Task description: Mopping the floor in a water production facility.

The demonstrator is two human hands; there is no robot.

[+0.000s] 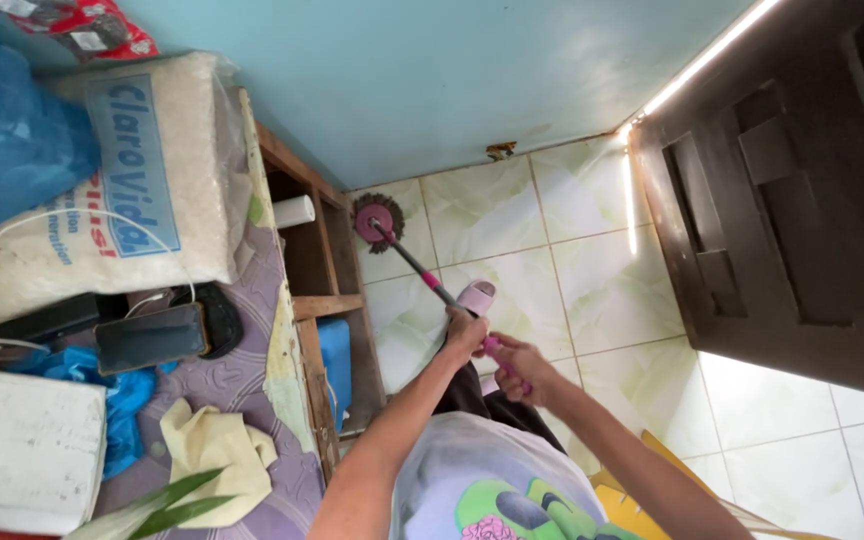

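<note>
Head view, looking down. Both hands wrapped around pink mop handle [430,277]: left hand [465,331] higher up shaft, right hand [518,366] lower, fingers curled closed. Round pink mop head [376,218] with dark fringe rests on pale green tiled floor [572,260], near wall base. Wooden shelf unit [320,300] just left of mop. Dark wooden door [782,200] at right. Large white sack [122,180] on shelf top.

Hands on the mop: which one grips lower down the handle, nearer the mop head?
The left hand; the right hand grips the mop handle's top end.
</note>
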